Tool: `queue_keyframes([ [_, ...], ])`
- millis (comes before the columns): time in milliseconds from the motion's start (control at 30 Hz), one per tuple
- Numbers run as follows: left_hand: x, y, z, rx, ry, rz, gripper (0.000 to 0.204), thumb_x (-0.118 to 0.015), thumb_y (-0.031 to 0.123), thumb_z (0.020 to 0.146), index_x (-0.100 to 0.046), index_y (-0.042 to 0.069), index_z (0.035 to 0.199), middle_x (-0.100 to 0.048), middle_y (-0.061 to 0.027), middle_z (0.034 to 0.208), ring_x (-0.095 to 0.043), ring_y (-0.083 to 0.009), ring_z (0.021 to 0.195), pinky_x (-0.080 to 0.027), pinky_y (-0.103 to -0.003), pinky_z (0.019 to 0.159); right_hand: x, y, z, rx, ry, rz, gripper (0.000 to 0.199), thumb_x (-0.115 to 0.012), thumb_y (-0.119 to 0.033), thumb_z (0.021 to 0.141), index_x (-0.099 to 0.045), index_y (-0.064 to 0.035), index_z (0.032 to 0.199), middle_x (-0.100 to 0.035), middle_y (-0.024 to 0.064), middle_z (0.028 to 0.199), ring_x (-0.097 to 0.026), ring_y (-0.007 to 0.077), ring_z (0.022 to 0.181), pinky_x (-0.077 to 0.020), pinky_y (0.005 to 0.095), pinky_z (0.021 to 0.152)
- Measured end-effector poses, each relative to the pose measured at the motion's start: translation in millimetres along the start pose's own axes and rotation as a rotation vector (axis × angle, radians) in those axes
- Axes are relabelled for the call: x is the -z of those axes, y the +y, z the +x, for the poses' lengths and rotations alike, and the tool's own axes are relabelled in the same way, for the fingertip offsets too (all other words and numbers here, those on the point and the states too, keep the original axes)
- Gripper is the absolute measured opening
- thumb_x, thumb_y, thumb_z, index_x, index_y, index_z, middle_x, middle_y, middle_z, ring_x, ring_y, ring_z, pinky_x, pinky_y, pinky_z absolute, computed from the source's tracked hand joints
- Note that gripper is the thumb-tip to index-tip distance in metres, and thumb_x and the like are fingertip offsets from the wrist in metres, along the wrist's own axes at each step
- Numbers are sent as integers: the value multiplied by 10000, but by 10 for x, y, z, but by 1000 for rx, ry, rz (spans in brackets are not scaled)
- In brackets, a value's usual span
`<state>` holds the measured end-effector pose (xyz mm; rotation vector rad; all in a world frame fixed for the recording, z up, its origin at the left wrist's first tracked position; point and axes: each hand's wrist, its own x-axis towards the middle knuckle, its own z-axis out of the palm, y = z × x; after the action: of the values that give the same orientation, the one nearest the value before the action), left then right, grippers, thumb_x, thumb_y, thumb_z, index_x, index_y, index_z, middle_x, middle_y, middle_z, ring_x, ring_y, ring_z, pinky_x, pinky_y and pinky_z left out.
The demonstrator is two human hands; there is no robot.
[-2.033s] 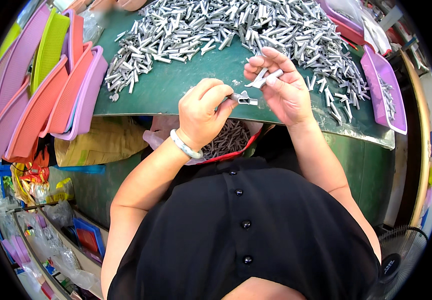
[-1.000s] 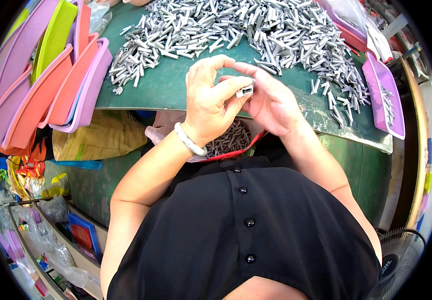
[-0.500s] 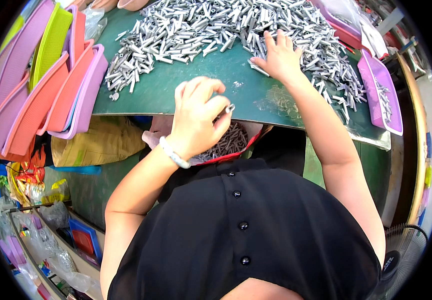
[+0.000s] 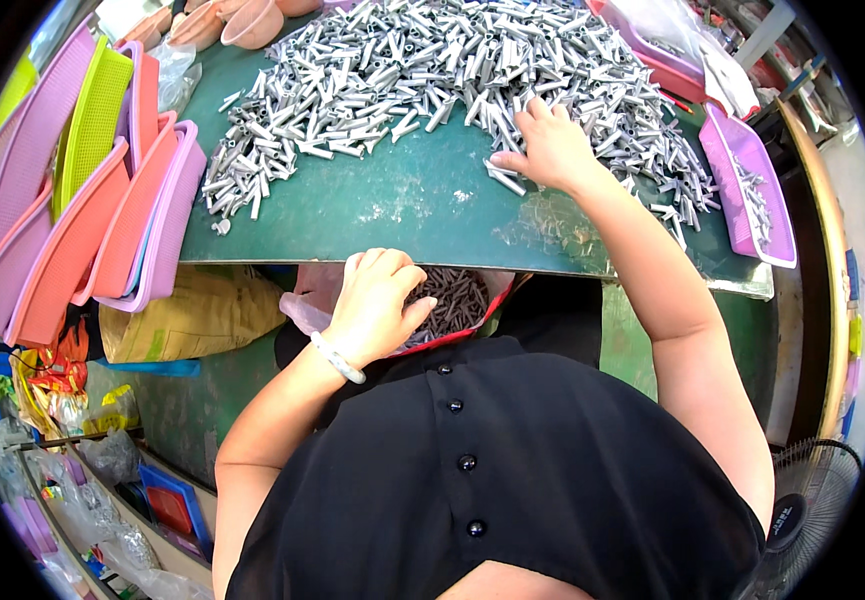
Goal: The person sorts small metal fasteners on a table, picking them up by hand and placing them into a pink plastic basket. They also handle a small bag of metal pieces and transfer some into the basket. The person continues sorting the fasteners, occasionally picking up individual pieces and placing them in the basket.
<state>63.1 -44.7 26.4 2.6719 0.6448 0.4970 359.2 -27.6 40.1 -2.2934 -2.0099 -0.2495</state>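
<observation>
Metal tubes point(image 4: 432, 70): short, silver-grey, cylindrical, heaped loose across the far half of the green surface point(image 4: 392, 205). Long axes lie in every direction; no common heading. One tube point(image 4: 505, 180) at the near edge of the heap lies flat, axis running left-far to right-near, under the right hand point(image 4: 549, 148).

Right hand: palm down on the near edge of the heap, fingers point(image 4: 537, 108) spread over the tubes, thumb touching the single tube.

Left hand point(image 4: 377, 300): below the near edge of the surface, fingers curled loosely together over a red-rimmed tray point(image 4: 462, 325) of darker tubes; what it pinches, cannot tell.

Left of the heap: stacked pink, orange and yellow-green trays point(image 4: 102, 200). Right of the heap: purple tray point(image 4: 752, 190) holding a few tubes.
</observation>
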Motion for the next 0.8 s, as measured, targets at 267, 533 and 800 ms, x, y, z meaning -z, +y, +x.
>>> queue_keyframes([
  [267,34,5,103,-27,59,-43,231,-699,164,695,-605,51,873,-557,-68,895,-512,-255,912,-356,-366,820,79,-32,-270,89,-26,3,445,-712,-364,661,-589,-24,920,-488,131,1038,-450,338,940,-431,401,825],
  [533,38,13,194,-39,69,-66,212,-693,160,700,-610,54,865,-563,-65,883,-517,-252,901,-364,-356,804,-105,41,-565,55,229,23,361,-729,-210,655,-599,-87,969,-399,194,1221,-419,400,1041,-467,413,832],
  [800,42,57,332,-67,43,-67,204,-685,158,711,-610,51,867,-566,-73,889,-518,-261,899,-374,-361,801,-101,116,-670,-138,226,92,391,-709,-136,639,-601,-118,1015,-411,211,1220,-448,415,1004,-471,422,817],
])
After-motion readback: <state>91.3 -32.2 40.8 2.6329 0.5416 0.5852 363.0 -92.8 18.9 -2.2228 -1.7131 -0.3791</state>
